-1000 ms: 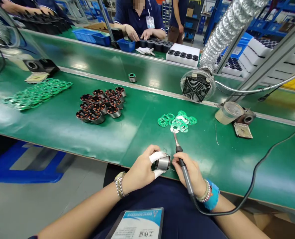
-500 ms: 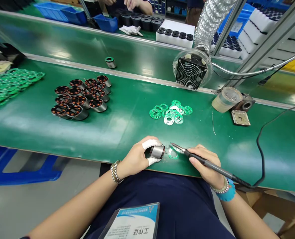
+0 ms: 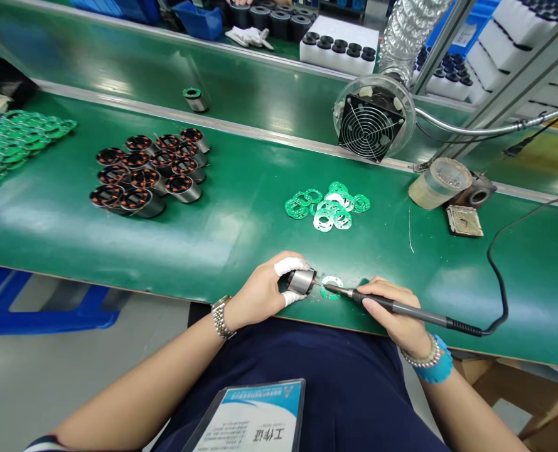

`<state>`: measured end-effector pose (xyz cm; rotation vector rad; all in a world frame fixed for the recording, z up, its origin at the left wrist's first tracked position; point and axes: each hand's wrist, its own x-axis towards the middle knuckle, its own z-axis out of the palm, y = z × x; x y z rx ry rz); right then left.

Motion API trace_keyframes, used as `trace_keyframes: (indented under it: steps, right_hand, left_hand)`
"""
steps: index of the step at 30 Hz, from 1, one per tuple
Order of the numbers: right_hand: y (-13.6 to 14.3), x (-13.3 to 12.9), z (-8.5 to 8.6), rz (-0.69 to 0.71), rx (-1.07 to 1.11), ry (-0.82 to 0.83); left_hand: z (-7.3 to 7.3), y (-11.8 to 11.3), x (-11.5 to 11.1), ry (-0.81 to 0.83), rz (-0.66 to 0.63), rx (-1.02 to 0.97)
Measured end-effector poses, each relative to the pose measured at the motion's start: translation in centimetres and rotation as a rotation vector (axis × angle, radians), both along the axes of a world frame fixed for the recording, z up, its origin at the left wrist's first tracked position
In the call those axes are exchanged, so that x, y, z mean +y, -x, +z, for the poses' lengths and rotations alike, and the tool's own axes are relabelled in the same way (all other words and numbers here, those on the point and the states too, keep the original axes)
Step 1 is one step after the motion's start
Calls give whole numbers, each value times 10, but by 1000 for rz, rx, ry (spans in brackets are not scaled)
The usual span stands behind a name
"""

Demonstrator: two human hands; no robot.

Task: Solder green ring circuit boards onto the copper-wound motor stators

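Note:
My left hand, with white covers on thumb and finger, grips a motor stator lying on its side, a silver cylinder with thin wire ends pointing right. My right hand is closed round the grey handle of a soldering iron. The iron's tip points left, close to the wire ends; whether they touch I cannot tell. Beneath the tip a green ring-shaped circuit board lies on the bench, partly covered by the iron.
Loose ring boards lie beyond my hands. A group of stators stands at left, near stacked green boards. A fan hangs at the back, left of a tub and a sponge tray. The iron's cord loops at right.
The iron's tip has come down and left, from above the ring board to the stator's wire ends. My left hand keeps its grip on the stator. The whole view has shifted slightly.

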<state>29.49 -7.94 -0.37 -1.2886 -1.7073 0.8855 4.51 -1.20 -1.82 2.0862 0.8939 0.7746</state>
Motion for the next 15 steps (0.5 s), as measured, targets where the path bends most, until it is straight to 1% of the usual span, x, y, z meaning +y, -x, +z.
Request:
trace_keyframes:
  steps: [15]
  right_hand:
    - [-2, 0, -2, 16, -9, 33]
  left_hand:
    - [1, 0, 0, 19, -3, 12]
